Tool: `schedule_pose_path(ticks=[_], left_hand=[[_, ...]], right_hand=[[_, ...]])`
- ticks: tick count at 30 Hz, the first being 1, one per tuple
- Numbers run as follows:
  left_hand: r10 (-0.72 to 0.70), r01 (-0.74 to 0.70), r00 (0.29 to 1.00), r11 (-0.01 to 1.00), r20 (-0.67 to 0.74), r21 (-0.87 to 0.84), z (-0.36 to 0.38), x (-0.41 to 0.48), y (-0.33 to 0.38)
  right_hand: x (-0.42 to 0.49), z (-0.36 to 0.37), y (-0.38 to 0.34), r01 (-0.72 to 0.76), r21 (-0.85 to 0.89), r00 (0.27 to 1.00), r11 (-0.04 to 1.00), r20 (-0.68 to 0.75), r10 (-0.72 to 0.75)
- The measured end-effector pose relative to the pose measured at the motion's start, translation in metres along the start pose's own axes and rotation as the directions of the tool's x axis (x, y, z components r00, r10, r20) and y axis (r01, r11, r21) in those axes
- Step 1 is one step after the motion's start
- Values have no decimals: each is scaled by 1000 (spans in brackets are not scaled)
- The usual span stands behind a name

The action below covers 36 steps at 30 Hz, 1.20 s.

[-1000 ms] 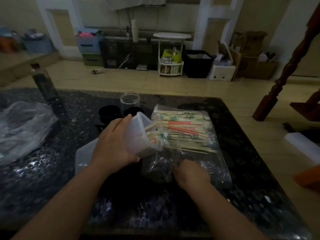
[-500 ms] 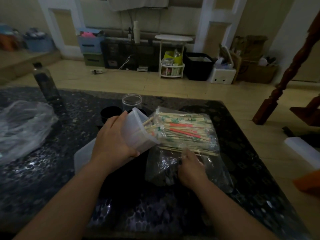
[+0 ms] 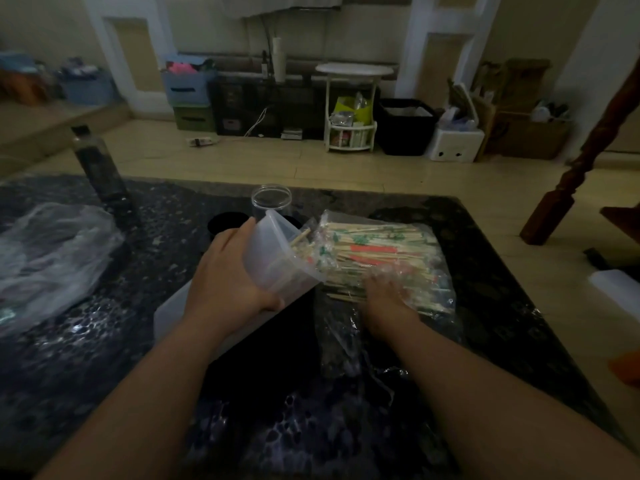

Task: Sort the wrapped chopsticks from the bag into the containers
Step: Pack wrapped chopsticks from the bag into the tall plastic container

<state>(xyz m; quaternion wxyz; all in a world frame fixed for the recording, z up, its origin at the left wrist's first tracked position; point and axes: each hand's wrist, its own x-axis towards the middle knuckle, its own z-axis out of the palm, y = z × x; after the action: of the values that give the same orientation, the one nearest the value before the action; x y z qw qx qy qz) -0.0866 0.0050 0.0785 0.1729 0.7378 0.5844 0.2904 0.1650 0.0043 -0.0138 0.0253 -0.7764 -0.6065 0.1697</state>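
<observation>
Sorting chopsticks at a dark stone table (image 3: 104, 358)

Head view: the left hand (image 3: 232, 282) grips a tilted translucent container (image 3: 280, 258), its mouth against the clear bag (image 3: 433, 292) of wrapped chopsticks (image 3: 374, 251), with a few sticks inside. The right hand (image 3: 384, 296) reaches among the chopsticks under the plastic, and its grip cannot be told.

A home living room: tiled floor (image 3: 398, 174), storage bins (image 3: 188, 86), small white shelf table (image 3: 353, 69), wooden stair post (image 3: 595, 133).

Right hand (image 3: 384, 299) fingertips blurred under the bag (image 3: 339, 344) film, crumpled plastic (image 3: 45, 258) cut off at left edge
</observation>
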Motion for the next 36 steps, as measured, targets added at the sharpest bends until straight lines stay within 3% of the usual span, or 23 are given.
schedule_pose_path(ticks=[17, 22, 24, 31, 36], left_hand=[[21, -21, 1000, 1000, 14, 14, 3, -2, 0], [33, -33, 999, 999, 14, 14, 5, -2, 1], [37, -37, 999, 999, 16, 19, 5, -3, 2], [32, -32, 999, 998, 20, 50, 5, -5, 4], [29, -30, 999, 998, 20, 53, 4, -5, 4]], right_hand=[[13, 1, 5, -97, -149, 990, 984, -112, 81], [18, -14, 3, -129, -158, 991, 979, -37, 125], [10, -29, -2, -103, -204, 994, 974, 16, 109], [-5, -30, 4, -21, -96, 993, 995, 113, 32], [-20, -16, 20, 47, -100, 997, 994, 73, -40]])
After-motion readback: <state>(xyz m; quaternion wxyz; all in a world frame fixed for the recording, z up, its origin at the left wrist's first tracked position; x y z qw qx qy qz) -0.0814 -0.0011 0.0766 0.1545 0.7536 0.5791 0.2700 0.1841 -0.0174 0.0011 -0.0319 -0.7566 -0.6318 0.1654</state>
